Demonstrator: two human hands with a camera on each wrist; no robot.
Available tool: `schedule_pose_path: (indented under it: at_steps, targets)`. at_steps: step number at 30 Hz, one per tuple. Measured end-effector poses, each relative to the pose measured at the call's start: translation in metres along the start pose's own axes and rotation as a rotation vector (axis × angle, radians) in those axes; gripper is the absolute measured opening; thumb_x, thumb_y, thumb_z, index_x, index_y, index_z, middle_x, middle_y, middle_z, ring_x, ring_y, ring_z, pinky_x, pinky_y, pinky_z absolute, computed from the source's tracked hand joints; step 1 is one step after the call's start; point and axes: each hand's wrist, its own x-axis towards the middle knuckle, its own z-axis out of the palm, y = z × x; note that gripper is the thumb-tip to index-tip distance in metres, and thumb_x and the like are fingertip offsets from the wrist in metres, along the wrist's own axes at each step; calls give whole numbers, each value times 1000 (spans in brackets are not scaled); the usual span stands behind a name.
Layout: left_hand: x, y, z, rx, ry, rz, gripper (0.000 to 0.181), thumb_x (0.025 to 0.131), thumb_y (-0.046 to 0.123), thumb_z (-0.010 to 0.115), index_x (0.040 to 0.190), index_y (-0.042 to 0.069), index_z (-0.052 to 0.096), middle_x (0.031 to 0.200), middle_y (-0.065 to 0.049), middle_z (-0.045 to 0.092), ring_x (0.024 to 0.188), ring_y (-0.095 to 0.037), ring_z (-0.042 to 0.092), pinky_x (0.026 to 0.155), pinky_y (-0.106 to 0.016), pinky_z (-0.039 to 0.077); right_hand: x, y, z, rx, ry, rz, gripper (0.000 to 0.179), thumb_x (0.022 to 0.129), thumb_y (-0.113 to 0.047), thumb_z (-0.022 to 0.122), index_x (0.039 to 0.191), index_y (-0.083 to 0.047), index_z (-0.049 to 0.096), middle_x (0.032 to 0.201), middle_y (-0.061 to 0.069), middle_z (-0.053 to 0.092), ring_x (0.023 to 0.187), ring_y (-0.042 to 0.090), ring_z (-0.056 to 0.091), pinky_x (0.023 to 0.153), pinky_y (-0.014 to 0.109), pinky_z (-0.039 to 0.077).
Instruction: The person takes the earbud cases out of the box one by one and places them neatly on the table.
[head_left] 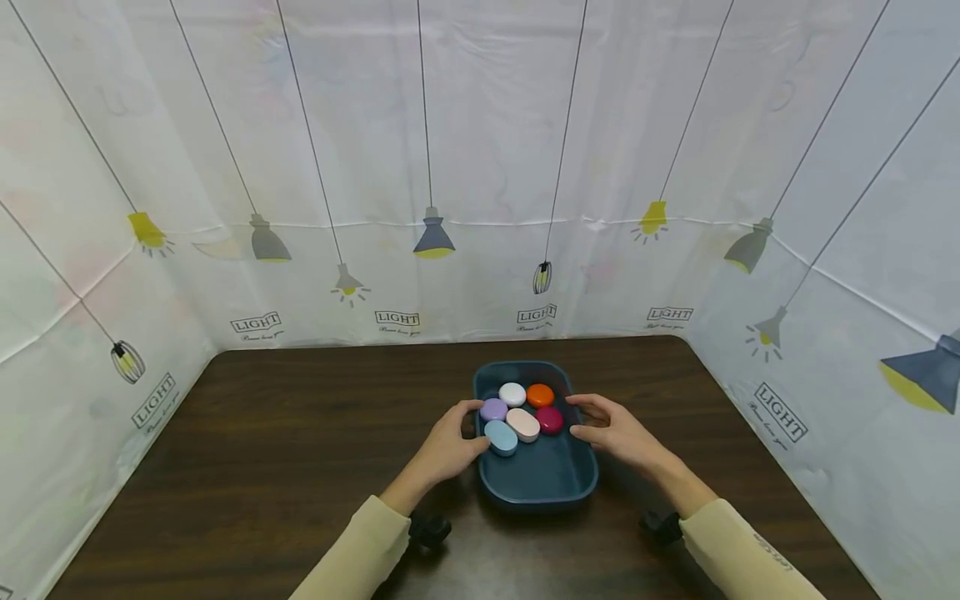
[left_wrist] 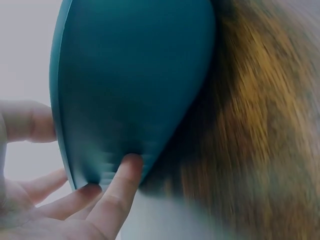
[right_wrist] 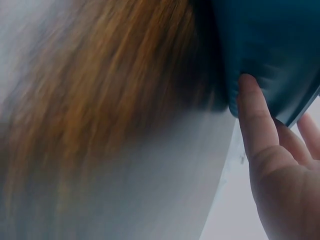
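A dark blue rectangular tray (head_left: 538, 479) with rounded corners is held between both hands over the brown table. My left hand (head_left: 447, 450) grips its left wall, with the thumb and a finger at the rim and other fingers under the outside, as the left wrist view shows. On the opposite wall, my right hand (head_left: 621, 433) holds the rim, fingers against the outer side in the right wrist view. Smooth pebble-shaped pieces lie in the tray's far half: white (head_left: 512, 394), orange (head_left: 540, 396), lilac (head_left: 493, 410), cream (head_left: 522, 425), crimson (head_left: 550, 420) and light blue (head_left: 501, 437).
The dark brown wooden table (head_left: 300, 467) spreads out on both sides of the tray. White sheeting (head_left: 480, 125) printed with hanging lamps encloses its back, left and right edges. Black wrist straps (head_left: 430, 531) sit at the cuffs of the cream sleeves (head_left: 360, 542).
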Motion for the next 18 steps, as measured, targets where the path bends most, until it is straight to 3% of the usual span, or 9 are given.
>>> schedule_pose_path:
  at_steps: [18]
  targets:
    - [-4, -13, -17, -8, 15, 0, 55, 93, 15, 68, 145, 6, 51, 146, -18, 52, 118, -33, 60, 95, -53, 50, 15, -3, 16, 11, 3, 15, 53, 98, -19, 68, 147, -12, 50, 157, 22, 39, 140, 45, 42, 98, 54, 50]
